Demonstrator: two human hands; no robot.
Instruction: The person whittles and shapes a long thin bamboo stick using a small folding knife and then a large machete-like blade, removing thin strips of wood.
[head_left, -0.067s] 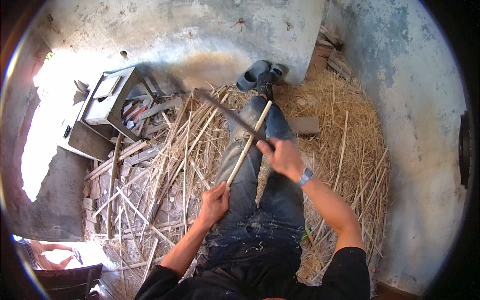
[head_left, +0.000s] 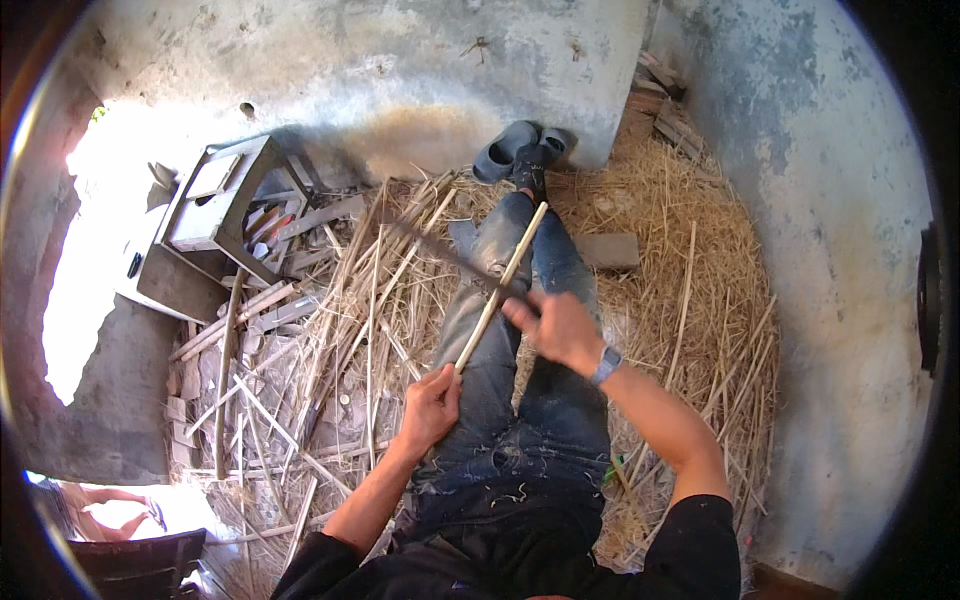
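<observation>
My left hand (head_left: 431, 402) is closed round the near end of a slim pale wooden stick (head_left: 520, 250), which slants away over my jeans (head_left: 468, 335). In my right hand (head_left: 562, 332) is the handle end of a long dark-bladed knife (head_left: 440, 247), smeared by motion. Its blade lies across the middle of the stick and points out to the far left. Whether the edge bites into the wood cannot be made out. Thin pale shavings (head_left: 512, 493) cling to my clothes at the waist.
Straw-like shavings (head_left: 650, 215) and several long sticks (head_left: 375, 330) cover the floor on both sides of my legs. A worn wooden stool-like frame (head_left: 205, 215) stands at the left. Grey clogs (head_left: 495, 160) lie by my foot at the far wall (head_left: 400, 80). Another person's legs (head_left: 110, 510) show at lower left.
My right hand and the knife have slid nearer along the stick, toward my left hand. The left hand and the stick have hardly moved.
</observation>
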